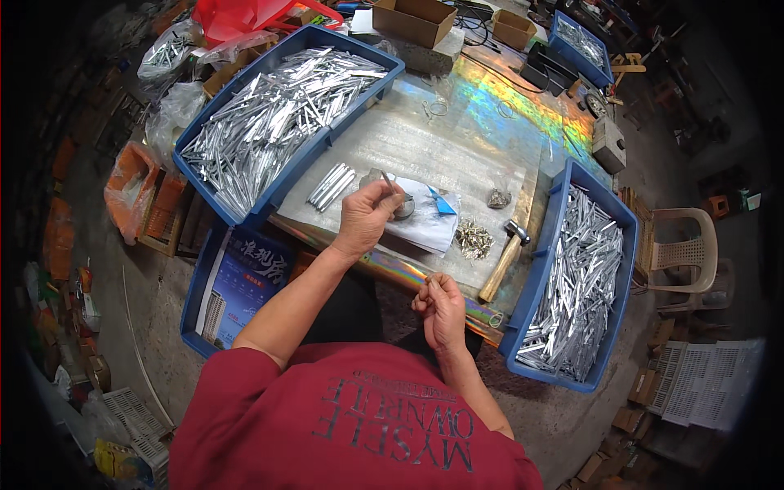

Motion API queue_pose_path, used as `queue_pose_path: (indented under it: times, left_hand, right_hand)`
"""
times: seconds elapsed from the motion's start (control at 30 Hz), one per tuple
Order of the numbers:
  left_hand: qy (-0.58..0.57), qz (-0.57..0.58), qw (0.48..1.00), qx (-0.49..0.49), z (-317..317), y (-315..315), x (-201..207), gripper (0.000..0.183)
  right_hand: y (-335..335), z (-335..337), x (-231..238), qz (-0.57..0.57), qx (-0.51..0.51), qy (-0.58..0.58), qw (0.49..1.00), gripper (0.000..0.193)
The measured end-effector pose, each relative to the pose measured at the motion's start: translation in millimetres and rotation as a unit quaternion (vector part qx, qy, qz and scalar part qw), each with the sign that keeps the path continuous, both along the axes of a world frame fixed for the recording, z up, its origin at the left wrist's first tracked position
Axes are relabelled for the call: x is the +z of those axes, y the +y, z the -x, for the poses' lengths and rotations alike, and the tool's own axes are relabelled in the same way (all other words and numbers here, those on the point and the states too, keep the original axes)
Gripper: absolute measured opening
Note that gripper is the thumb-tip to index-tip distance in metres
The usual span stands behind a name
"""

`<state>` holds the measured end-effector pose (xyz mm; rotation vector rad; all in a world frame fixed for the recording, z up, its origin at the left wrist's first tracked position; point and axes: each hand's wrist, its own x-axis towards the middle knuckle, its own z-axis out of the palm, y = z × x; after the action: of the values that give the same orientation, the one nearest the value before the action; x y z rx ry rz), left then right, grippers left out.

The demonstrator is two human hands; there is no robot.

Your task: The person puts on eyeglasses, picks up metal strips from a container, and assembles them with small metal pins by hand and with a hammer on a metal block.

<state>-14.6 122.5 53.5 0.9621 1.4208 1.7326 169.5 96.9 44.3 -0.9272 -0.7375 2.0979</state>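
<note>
My left hand (367,216) is closed in a pinch around a thin dark rod (386,177), held over white paper (433,237) on the table. A round dark piece (405,207) lies by its fingertips, with a blue scrap (442,202) to the right. Nearer to me, my right hand (443,312) is closed at the table's front edge, fingertips pressed together; anything in them is too small or hidden to name. Right of the paper are a pile of small shiny metal parts (474,240) and a hammer (505,261) with a wooden handle. Several silver metal strips (331,186) lie side by side on the left.
A large blue bin (314,135) full of silver strips stands at the left, another blue bin (563,175) at the right. A small lump (498,198) sits beyond the metal parts. Cardboard boxes (415,22) stand at the back; a plastic chair (686,249) is on the right.
</note>
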Motion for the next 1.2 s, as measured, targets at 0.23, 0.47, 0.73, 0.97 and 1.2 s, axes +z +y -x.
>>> queue_pose_path:
  times: [0.23,0.47,0.73,0.97,1.2]
  left_hand:
    - [0.051,0.020,0.998,0.004,-2,2,-1,0.008]
    - [0.106,0.006,0.994,0.018,-3,2,2,0.007]
    - [0.172,0.025,0.984,0.025,-5,0,10,0.007]
    - [0.249,-0.006,0.968,0.011,-5,2,15,0.011]
    - [0.285,-0.020,0.958,-0.017,1,3,13,0.012]
  right_hand:
    - [0,-4,-2,0.001,-0.004,-0.008,1.000,0.008]
    - [0,-3,-3,0.003,-0.004,-0.001,1.000,0.008]
    - [-1,-4,-1,0.006,-0.010,-0.007,1.000,0.007]
    - [7,-4,3,-0.043,-0.016,-0.016,0.999,0.008]
    - [55,20,46,-0.300,-0.002,-0.132,0.945,0.016]
